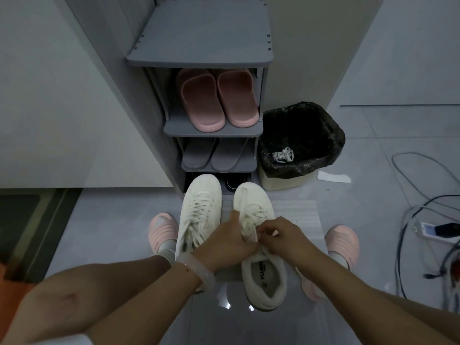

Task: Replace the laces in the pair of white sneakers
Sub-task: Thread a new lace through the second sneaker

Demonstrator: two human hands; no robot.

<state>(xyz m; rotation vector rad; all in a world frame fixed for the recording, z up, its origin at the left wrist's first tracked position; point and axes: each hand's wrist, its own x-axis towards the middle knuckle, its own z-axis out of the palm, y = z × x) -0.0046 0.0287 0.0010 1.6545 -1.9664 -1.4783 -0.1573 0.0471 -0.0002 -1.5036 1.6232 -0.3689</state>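
From the head camera I look down at two white sneakers side by side on the grey floor, toes pointing at a grey shoe rack. The left sneaker is laced all the way up and no hand touches it. The right sneaker is just beside it, and both my hands meet over its middle. My left hand is curled and pinches the white lace of the right sneaker. My right hand is curled too, and its fingers pinch the same lace right next to the left hand. A pale bangle sits on my left wrist. The sneakers rest partly on a thin white sheet spread on the floor. My feet wear pink slippers, one to the left of the sneakers and one to the right. On the rack, a pair of pink slides sits on one shelf and grey slippers sit on the shelf below. Right of the rack stands a bin with a black bag, and a small bunch of white laces lies inside it. Black cables curl over the floor at the far right.
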